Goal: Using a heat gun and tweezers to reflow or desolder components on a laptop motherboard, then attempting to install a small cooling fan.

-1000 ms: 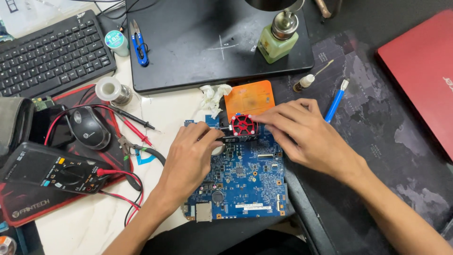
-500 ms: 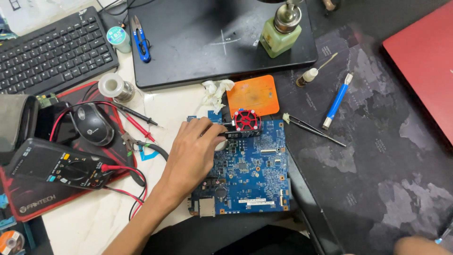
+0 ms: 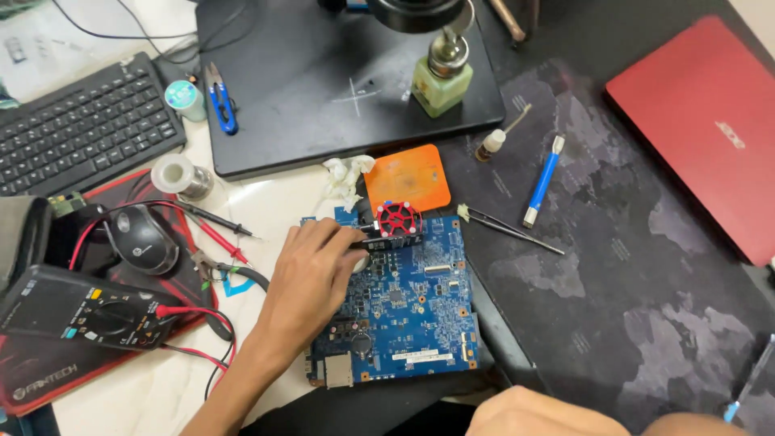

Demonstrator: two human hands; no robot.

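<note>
Left hand (image 3: 311, 278) pinches the red fan (image 3: 399, 220) on the blue board (image 3: 408, 307), while the right hand (image 3: 541, 413) sits low, fingers hidden.

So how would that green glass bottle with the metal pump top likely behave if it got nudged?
The green bottle looks squat and thick-walled, standing upright on the flat black board, so it would probably slide rather than tip. It seems heavy for its size. Its metal pump top raises the weight a little, so a high push might rock it. If it is glass, a fall could chip it.
</note>
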